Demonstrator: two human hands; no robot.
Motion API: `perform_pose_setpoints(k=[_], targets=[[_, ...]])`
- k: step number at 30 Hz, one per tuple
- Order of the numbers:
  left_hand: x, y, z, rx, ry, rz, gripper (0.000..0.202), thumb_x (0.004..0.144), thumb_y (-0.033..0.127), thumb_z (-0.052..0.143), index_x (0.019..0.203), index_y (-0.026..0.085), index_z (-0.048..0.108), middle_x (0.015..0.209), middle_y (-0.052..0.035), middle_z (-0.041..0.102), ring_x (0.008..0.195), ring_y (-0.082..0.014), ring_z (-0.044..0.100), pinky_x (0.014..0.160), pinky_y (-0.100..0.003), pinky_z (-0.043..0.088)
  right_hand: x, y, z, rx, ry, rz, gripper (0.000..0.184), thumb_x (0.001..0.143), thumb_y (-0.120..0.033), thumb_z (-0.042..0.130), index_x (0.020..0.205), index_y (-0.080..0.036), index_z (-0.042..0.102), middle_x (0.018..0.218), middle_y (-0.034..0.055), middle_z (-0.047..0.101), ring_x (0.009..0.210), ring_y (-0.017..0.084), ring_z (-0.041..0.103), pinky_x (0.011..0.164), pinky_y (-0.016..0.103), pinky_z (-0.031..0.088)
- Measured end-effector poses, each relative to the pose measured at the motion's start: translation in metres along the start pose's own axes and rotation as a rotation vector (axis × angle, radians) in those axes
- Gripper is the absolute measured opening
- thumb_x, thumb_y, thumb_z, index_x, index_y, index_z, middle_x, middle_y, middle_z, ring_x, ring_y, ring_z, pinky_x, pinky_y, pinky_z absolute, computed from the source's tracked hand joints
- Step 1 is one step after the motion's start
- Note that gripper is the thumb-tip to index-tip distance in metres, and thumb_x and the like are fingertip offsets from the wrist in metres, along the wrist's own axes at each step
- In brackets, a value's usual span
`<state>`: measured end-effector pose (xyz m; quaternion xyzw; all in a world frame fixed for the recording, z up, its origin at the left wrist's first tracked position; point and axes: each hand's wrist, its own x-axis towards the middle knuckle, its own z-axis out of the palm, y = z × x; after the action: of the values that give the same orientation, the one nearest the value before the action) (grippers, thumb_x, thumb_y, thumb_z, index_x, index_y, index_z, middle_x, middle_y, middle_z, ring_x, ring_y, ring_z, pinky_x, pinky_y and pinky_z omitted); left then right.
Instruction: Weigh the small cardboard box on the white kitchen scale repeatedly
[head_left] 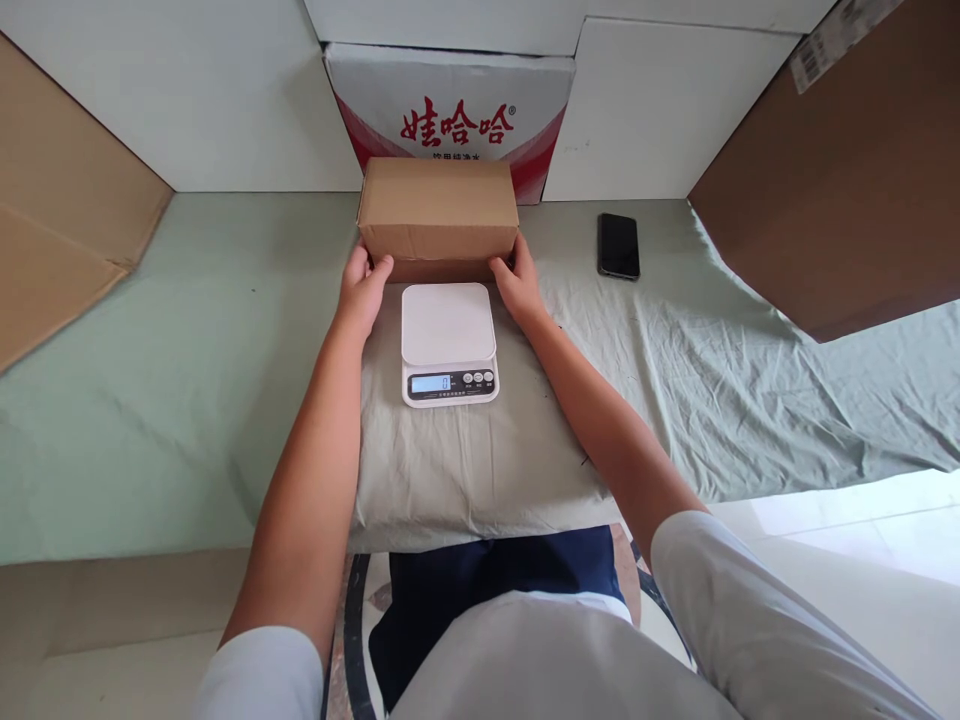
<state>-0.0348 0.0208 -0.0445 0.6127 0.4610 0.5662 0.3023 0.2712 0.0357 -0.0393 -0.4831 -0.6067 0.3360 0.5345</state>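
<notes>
A brown cardboard box (pixel 439 210) sits just behind a white digital kitchen scale (pixel 448 325), between my two hands. My left hand (pixel 364 285) grips the box's lower left corner, thumb on the front face. At the lower right corner, my right hand (pixel 519 280) holds it the same way. Fingers of both hands are partly hidden behind the box's sides. Nothing lies on the scale's platform, and its lit display reads 0. I cannot tell whether the box's underside touches the cloth.
A grey and red printed carton (pixel 454 105) stands behind the box against white panels. To the right lies a black phone (pixel 619 246) on the green cloth (pixel 262 400). Large cardboard pieces flank the table at left (pixel 67 200) and right (pixel 847 190).
</notes>
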Motion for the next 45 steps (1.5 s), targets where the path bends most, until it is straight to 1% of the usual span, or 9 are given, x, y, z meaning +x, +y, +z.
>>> perform_pose_setpoints(k=[7,13,17,20,25,29,32,38,45], targets=[[-0.005,0.025,0.005,0.004,0.023,-0.019,0.055,0.097,0.056,0.082,0.139,0.022,0.071,0.151,-0.0163,0.074,0.155,-0.0349,0.064,0.138,-0.055,0.047,-0.003,-0.011,-0.004,0.02,0.017,-0.047,0.076,0.094,-0.072,0.064,0.153,-0.025,0.058,0.16,0.0124,0.071,0.153,0.036,0.063,0.141,0.063,0.044],[0.0,0.039,0.004,-0.019,0.075,0.013,0.064,0.09,0.066,0.087,0.135,0.021,0.074,0.139,-0.0145,0.078,0.147,-0.037,0.07,0.134,-0.056,0.053,-0.015,-0.042,-0.006,-0.032,0.053,-0.179,0.094,0.098,-0.086,0.057,0.174,-0.033,0.041,0.178,0.0089,0.055,0.176,0.036,0.04,0.148,0.063,0.032],[-0.003,0.071,-0.003,-0.041,0.102,0.071,0.067,0.087,0.076,0.088,0.132,0.028,0.077,0.138,-0.0093,0.079,0.148,-0.036,0.068,0.133,-0.054,0.055,-0.027,-0.061,-0.008,-0.047,0.079,-0.222,0.098,0.099,-0.09,0.051,0.18,-0.043,0.025,0.181,0.0064,0.044,0.177,0.036,0.036,0.147,0.065,0.034],[-0.022,0.102,-0.008,-0.012,0.104,0.074,0.064,0.09,0.076,0.087,0.133,0.03,0.079,0.136,-0.0068,0.08,0.145,-0.0344,0.07,0.127,-0.05,0.06,-0.044,-0.072,-0.016,-0.068,0.128,-0.249,0.104,0.094,-0.095,0.054,0.18,-0.047,0.021,0.174,0.0091,0.045,0.173,0.038,0.038,0.146,0.065,0.039],[-0.084,0.138,-0.01,0.047,0.13,0.021,0.052,0.097,0.065,0.084,0.133,0.028,0.08,0.129,-0.0074,0.082,0.131,-0.031,0.077,0.115,-0.043,0.068,-0.099,-0.086,-0.041,-0.14,0.088,-0.224,0.102,0.093,-0.093,0.06,0.177,-0.051,0.023,0.162,0.0112,0.049,0.16,0.038,0.049,0.138,0.065,0.05],[-0.129,0.142,-0.012,0.103,0.113,-0.006,0.041,0.097,0.051,0.086,0.13,0.027,0.081,0.124,-0.0073,0.083,0.123,-0.0311,0.081,0.112,-0.045,0.071,-0.144,-0.087,-0.049,-0.082,0.067,-0.182,0.102,0.094,-0.088,0.065,0.177,-0.049,0.022,0.165,0.0119,0.048,0.164,0.04,0.046,0.142,0.072,0.042],[-0.145,0.136,-0.014,0.109,0.145,-0.003,0.031,0.097,0.048,0.086,0.12,0.027,0.082,0.113,-0.0064,0.083,0.116,-0.0302,0.084,0.111,-0.045,0.071,-0.158,-0.083,-0.043,-0.025,0.055,-0.179,0.104,0.093,-0.086,0.067,0.178,-0.048,0.02,0.175,0.0112,0.043,0.173,0.04,0.038,0.147,0.072,0.035],[-0.153,0.129,-0.012,0.132,0.168,-0.019,0.035,0.1,0.047,0.081,0.128,0.027,0.081,0.115,-0.0084,0.083,0.129,-0.0331,0.081,0.119,-0.051,0.068,-0.155,-0.074,-0.032,0.032,0.016,-0.178,0.104,0.094,-0.082,0.068,0.178,-0.045,0.02,0.185,0.0106,0.039,0.175,0.038,0.039,0.147,0.069,0.035],[-0.158,0.129,-0.015,0.099,0.167,-0.083,0.052,0.096,0.048,0.087,0.144,0.029,0.079,0.139,-0.0123,0.081,0.139,-0.0368,0.077,0.121,-0.056,0.067,-0.154,-0.067,-0.032,0.028,-0.012,-0.18,0.102,0.096,-0.08,0.068,0.179,-0.042,0.022,0.182,0.011,0.045,0.177,0.035,0.038,0.149,0.066,0.033]])
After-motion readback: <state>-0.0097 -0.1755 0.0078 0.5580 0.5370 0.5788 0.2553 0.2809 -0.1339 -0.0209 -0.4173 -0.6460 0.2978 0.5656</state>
